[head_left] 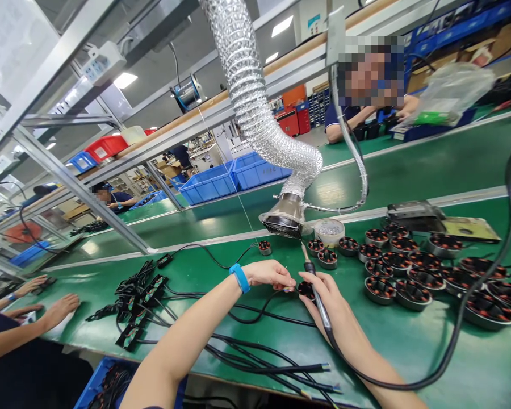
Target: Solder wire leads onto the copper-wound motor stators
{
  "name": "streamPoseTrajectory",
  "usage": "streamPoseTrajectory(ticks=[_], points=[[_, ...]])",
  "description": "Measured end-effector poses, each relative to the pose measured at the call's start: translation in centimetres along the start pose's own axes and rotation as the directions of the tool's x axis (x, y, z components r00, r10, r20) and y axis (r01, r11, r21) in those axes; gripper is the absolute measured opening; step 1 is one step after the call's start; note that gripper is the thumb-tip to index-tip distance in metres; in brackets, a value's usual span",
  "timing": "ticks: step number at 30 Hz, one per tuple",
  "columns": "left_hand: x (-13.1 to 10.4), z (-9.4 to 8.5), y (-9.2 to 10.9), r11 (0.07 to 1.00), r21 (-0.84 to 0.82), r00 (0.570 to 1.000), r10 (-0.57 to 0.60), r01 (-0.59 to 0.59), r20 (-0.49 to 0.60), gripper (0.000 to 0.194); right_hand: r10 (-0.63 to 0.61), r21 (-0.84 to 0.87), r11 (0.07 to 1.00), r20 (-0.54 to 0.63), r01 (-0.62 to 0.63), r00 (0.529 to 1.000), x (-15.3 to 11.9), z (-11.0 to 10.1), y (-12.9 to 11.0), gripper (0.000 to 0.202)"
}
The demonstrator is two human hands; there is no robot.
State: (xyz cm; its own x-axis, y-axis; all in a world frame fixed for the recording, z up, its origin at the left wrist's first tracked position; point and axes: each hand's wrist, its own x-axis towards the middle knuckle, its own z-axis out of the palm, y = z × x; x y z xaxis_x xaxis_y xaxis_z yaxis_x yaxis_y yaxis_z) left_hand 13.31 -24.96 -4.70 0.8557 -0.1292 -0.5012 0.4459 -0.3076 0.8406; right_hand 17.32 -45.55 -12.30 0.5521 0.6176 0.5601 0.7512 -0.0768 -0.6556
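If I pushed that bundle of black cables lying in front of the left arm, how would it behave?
The black cables would probably flop and drag rather than slide as one piece, since they lie in loose curves across the green table. They look light. The small boards attached at their far ends might snag and trail behind.

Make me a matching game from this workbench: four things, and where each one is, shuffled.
1. soldering iron
2. wristband
3. extraction hose
4. motor stators

A. on the left wrist
B. hanging above the hands
C. in the right hand
D. spread on the green mat at the right

Pairs: 1-C, 2-A, 3-B, 4-D
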Motion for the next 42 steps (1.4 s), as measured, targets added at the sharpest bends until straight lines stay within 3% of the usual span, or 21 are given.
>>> streamPoseTrajectory(ticks=[4, 9, 14, 18, 29, 42], points=[[-0.4, 0.0, -0.3, 1.0, -0.007, 0.997, -0.024, 0.024, -0.077, 0.052, -0.001, 0.006, 1.0, -0.002, 0.001, 1.0, -0.1, -0.1, -0.1, 0.037], [-0.2, 0.8, 0.1, 0.997, -0.031, 0.997, -0.071, 0.07, -0.038, 0.063, -0.007, 0.009, 1.0, -0.005, 0.007, 1.0, 0.0, 0.0, -0.1, 0.037], [0.4, 1.7, 0.8, 0.994, 0.005, 0.993, -0.105, 0.106, -0.053, 0.049, -0.001, 0.015, 1.0, -0.007, 0.001, 1.0, 0.0, 0.2, 0.2, 0.037], [0.0, 1.7, 0.9, 0.987, -0.105, 0.991, -0.126, 0.12, -0.048, 0.041, 0.005, 0.018, 1.0, 0.011, -0.005, 1.0, -0.1, 0.1, 0.1, 0.039], [-0.4, 2.0, 0.0, 0.961, -0.253, 0.986, -0.14, 0.113, -0.092, 0.041, -0.009, 0.049, 0.999, -0.015, 0.009, 1.0, 0.1, 0.0, -0.5, 0.04], [-1.2, 0.9, -0.5, 0.934, -0.302, 0.971, -0.225, 0.192, -0.08, 0.03, -0.021, 0.063, 0.998, 0.017, 0.02, 1.0, 0.5, 0.3, -0.2, 0.035]])
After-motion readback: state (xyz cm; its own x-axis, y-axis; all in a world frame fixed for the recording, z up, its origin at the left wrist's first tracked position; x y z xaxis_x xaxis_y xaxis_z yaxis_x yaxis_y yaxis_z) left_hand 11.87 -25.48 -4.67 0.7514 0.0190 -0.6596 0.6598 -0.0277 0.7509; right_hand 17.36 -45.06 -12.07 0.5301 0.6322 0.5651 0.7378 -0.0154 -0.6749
